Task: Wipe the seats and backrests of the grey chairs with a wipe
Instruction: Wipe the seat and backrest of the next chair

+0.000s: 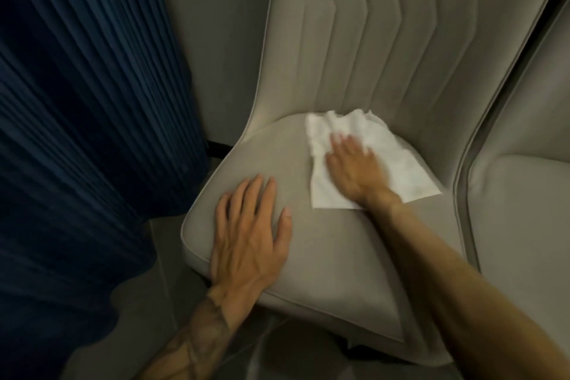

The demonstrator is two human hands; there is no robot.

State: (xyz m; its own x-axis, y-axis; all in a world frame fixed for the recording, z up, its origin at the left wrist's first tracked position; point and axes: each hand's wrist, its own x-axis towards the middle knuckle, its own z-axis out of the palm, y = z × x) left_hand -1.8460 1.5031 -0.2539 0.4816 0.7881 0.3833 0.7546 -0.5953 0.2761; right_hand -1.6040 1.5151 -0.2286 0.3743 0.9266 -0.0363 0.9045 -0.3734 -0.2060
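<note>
right now you're pressing the wipe flat under your right hand, fingers straight, at the seat's one o'clock; your left hand, fingers spread, is bracing at eight o'clock, probably steadying the chair.

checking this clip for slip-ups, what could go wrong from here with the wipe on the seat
1. The right hand presses the wipe with flat fingers rather than gripping it; its rumpled far edge suggests it may bunch up or slip free.
2. The left hand rests flat on the front left of the seat, so that patch could be missed.
</note>
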